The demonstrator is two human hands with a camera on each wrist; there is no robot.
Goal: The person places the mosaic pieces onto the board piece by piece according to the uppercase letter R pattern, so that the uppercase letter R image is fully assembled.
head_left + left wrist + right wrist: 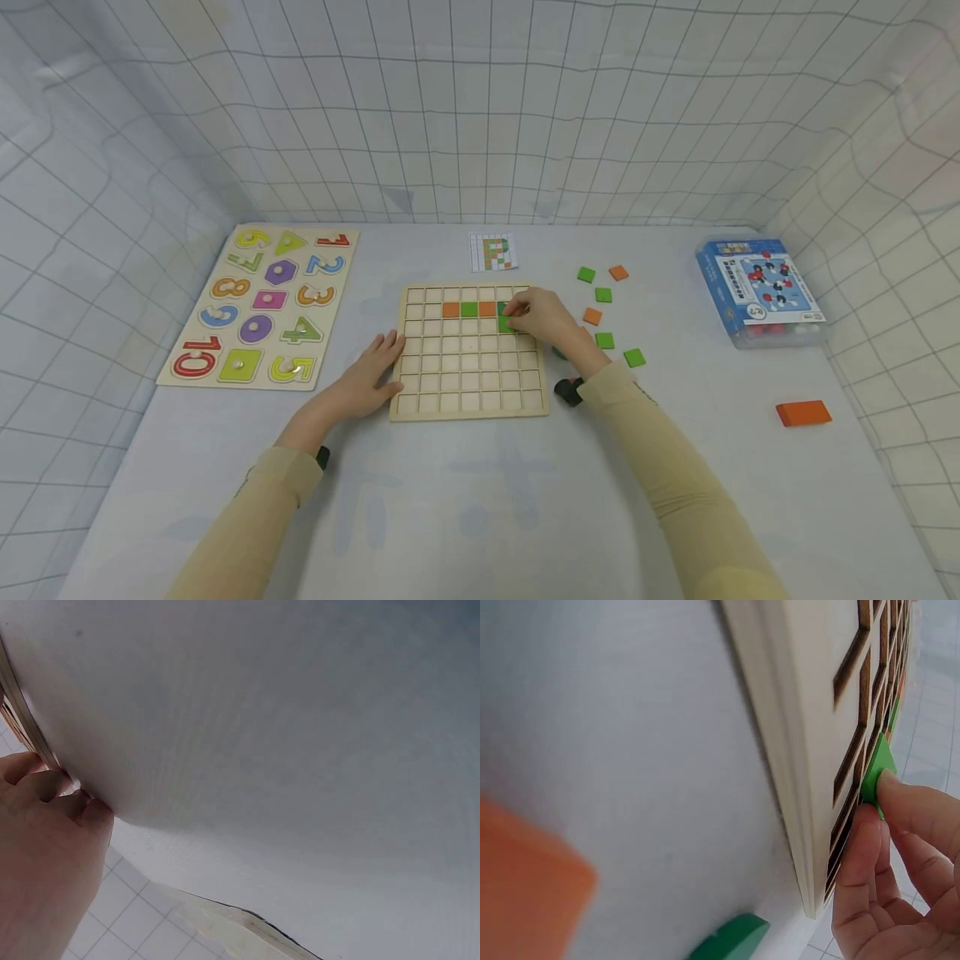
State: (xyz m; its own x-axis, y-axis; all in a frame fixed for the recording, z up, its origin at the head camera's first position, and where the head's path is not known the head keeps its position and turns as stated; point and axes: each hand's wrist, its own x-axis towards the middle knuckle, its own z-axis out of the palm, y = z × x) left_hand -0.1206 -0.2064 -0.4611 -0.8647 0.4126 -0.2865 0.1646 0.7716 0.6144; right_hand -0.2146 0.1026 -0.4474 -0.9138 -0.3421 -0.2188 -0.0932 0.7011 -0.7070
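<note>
A wooden grid board (468, 402) lies on the table, with an orange tile (450, 310), a green tile (468, 310), another orange tile (487, 309) and a dark green piece (501, 308) in one row near its far side. My right hand (542, 317) pinches a light green square tile (880, 769) between thumb and fingers, over the cells just below the dark green piece. In the right wrist view that tile is tilted on edge against the grid. My left hand (367, 379) rests at the board's left edge, fingers extended and touching it.
A pattern card (492, 252) lies beyond the board. Loose green tiles (603, 295) and orange tiles (592, 316) are scattered to the right, beside a partly hidden dark green piece (731, 941). Farther out are a number puzzle (255, 329), a blue box (765, 287) and an orange block (802, 413).
</note>
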